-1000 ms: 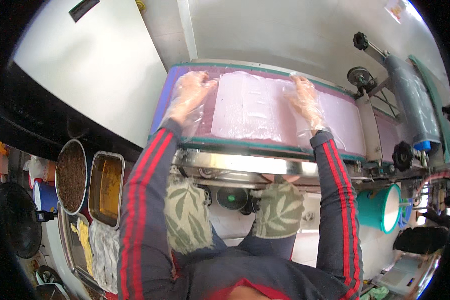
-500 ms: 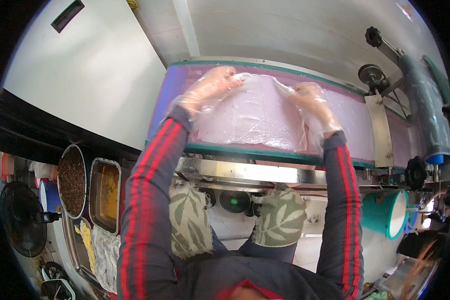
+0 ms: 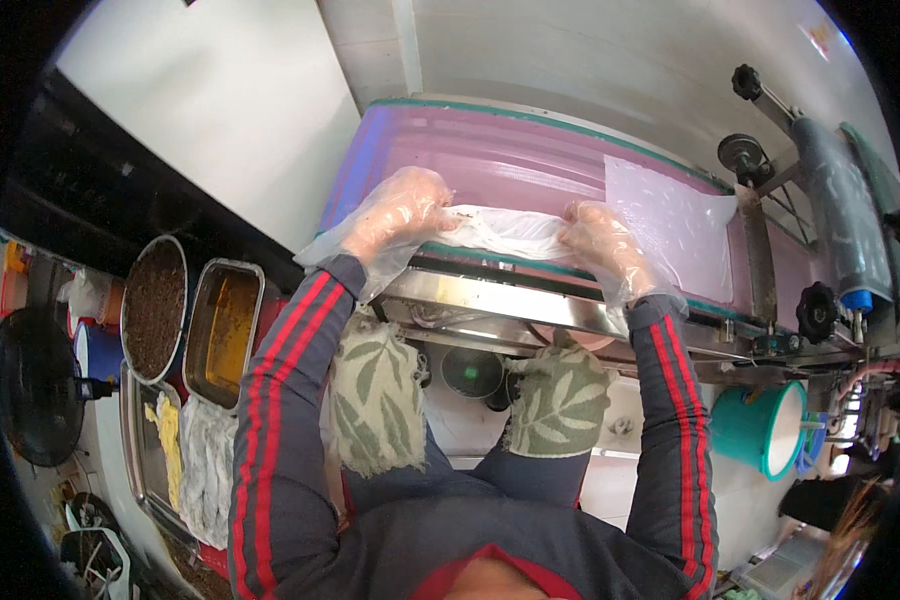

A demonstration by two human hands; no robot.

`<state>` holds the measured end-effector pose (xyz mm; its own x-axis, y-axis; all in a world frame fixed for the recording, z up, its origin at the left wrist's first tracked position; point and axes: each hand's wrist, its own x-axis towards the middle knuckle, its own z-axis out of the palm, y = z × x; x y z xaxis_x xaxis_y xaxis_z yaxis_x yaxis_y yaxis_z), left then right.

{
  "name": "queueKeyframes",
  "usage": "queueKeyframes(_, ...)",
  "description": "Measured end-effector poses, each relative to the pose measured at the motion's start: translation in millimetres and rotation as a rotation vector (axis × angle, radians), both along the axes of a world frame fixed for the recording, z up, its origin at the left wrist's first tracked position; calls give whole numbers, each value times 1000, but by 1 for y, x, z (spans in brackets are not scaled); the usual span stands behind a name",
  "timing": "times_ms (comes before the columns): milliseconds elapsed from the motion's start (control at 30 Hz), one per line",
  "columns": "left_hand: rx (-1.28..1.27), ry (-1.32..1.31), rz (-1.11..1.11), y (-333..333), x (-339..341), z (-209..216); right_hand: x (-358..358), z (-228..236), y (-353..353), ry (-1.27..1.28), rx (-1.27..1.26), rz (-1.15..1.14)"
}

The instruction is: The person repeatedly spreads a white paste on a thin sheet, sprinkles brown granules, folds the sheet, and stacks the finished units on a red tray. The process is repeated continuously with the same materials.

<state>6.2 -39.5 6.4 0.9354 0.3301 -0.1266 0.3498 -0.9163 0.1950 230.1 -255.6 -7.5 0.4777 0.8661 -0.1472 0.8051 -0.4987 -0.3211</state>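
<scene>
A pink-purple belt (image 3: 510,165) is stretching across the workspace, with a steel rail (image 3: 510,298) bordering its near side and a grey roller (image 3: 835,210) standing past a crossbar toward the right. On the belt's right part, a pale flat sheet (image 3: 665,215) is lying spread out, just beside the person's right hand (image 3: 610,250). Nearer the person, a gathered white sheet (image 3: 505,231) is spanning the gap between both hands, lying in loose folds at the belt's near edge. The left hand (image 3: 400,210) is holding one end and the right hand the other, each grip appearing closed on the thin material, though the backs of the hands are hiding how tightly the fingers are pressing. Clear plastic gloves (image 3: 390,267) are hanging baggy around both wrists. Such flimsy material is probably calling for even tension: both hands working level and together, fingers taking a broad hold rather than a hard pinch, cuffs being kept off the neighbouring sheet.
</scene>
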Motion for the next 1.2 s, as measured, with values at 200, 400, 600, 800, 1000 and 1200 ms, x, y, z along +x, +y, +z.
queueKeyframes(200,-4,-302,135,-4,-51,20,-19,37,-24,170,-104,-44)
queueKeyframes(400,-24,-519,725,-19,-210,62,-39,40,-71,315,430,-127)
queueKeyframes(600,-241,-578,815,-51,-295,46,-36,21,-62,392,482,-24)
queueKeyframes(800,-80,-431,1002,-36,-269,42,-26,11,-63,345,485,4)
queueKeyframes(1000,-137,-690,466,-53,-102,-16,-36,-5,-48,72,650,173)
queueKeyframes(1200,-220,-588,-149,-111,54,-61,-56,-17,-18,43,641,153)
